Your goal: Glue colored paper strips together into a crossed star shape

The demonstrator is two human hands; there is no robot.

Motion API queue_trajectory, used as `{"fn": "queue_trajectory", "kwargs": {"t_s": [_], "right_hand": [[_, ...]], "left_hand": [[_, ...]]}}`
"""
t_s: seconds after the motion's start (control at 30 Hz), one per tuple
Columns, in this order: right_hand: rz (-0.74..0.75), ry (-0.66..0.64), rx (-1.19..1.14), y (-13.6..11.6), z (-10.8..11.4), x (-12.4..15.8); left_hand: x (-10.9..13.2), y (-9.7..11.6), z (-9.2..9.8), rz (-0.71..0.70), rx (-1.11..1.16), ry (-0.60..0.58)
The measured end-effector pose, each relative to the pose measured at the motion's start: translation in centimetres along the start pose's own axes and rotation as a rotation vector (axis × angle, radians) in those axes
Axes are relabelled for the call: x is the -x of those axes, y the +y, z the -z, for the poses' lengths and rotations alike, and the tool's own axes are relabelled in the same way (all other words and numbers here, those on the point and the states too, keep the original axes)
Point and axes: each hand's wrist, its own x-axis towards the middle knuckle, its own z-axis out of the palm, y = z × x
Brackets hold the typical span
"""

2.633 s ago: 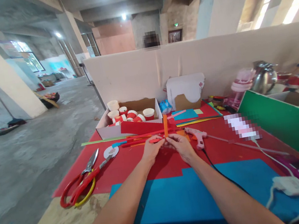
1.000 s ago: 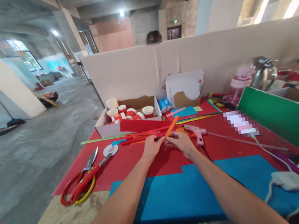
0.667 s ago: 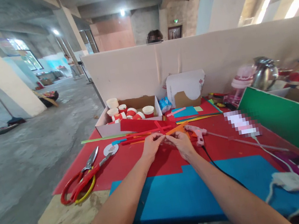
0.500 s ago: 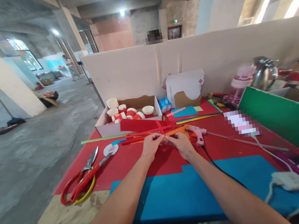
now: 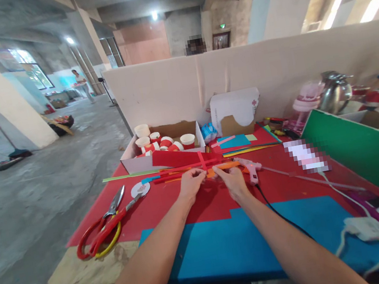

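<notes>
My left hand (image 5: 191, 184) and my right hand (image 5: 230, 178) meet over the red sheet on the table, both with fingers pinched. Between them they hold crossed paper strips: an orange strip (image 5: 226, 167) lying almost flat toward the right and a red strip (image 5: 201, 160) standing up behind the fingers. More loose coloured strips (image 5: 166, 178) lie just beyond my left hand. A pink glue gun (image 5: 251, 168) rests right beside my right hand, its black cord trailing toward me.
Red and yellow scissors (image 5: 102, 228) lie at the left. A cardboard box of paper cups (image 5: 161, 146) stands behind the strips, a white box (image 5: 235, 112) beside it. A green board (image 5: 367, 152), a kettle (image 5: 333, 94), a power strip (image 5: 368, 228) fill the right. A person walks far off.
The orange strip swung from upright down to the right until nearly flat. The red strip rose to stand upright. Both hands stayed in place, pinching.
</notes>
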Motion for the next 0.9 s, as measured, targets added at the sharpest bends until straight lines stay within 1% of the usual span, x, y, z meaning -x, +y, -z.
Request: {"fn": "queue_trajectory", "kwargs": {"t_s": [0.1, 0.17, 0.27, 0.33, 0.37, 0.4, 0.43, 0.5, 0.53, 0.6, 0.67, 0.77, 0.9], "right_hand": [[0.018, 0.079, -0.083, -0.6, 0.6, -0.6], [0.079, 0.139, -0.145, -1.0, 1.3, -1.2], [0.148, 0.267, -0.274, -1.3, 2.2, -1.9], [0.119, 0.308, -0.368, -1.2, 2.5, -2.1], [0.074, 0.29, -0.394, -1.0, 2.4, -2.0], [0.009, 0.238, -0.397, -0.8, 2.2, -1.9], [-0.064, 0.162, -0.377, -0.6, 1.9, -1.7], [-0.207, -0.041, -0.302, -0.2, 1.2, -1.1], [-0.244, -0.125, -0.282, 0.0, 0.8, -0.7], [-0.279, -0.231, -0.276, 0.1, 0.2, -0.2], [-0.288, -0.279, -0.287, 0.1, -0.1, 0.2], [-0.291, -0.308, -0.304, 0.0, -0.1, 0.3], [-0.28, -0.276, -0.313, 0.0, 0.1, 0.3]], "left_hand": [[-0.3, -0.2, 0.2, 0.011, 0.015, 0.025], [-0.4, -0.3, 0.3, 0.012, 0.033, 0.025], [-0.4, -0.3, 0.3, 0.005, 0.084, 0.004], [-0.3, -0.2, 0.3, 0.004, 0.133, -0.021], [-0.2, -0.1, 0.2, 0.002, 0.154, -0.037], [-0.1, -0.1, 0.2, -0.004, 0.17, -0.054], [-0.1, 0.0, 0.1, -0.011, 0.179, -0.07], [0.1, 0.1, 0.0, -0.024, 0.179, -0.097], [0.1, 0.1, 0.0, -0.026, 0.174, -0.103], [0.2, 0.0, 0.0, -0.026, 0.156, -0.108], [0.2, 0.0, 0.0, -0.022, 0.139, -0.112], [0.2, 0.1, 0.0, -0.018, 0.124, -0.114], [0.3, 0.1, 0.0, -0.026, 0.092, -0.105]]}}
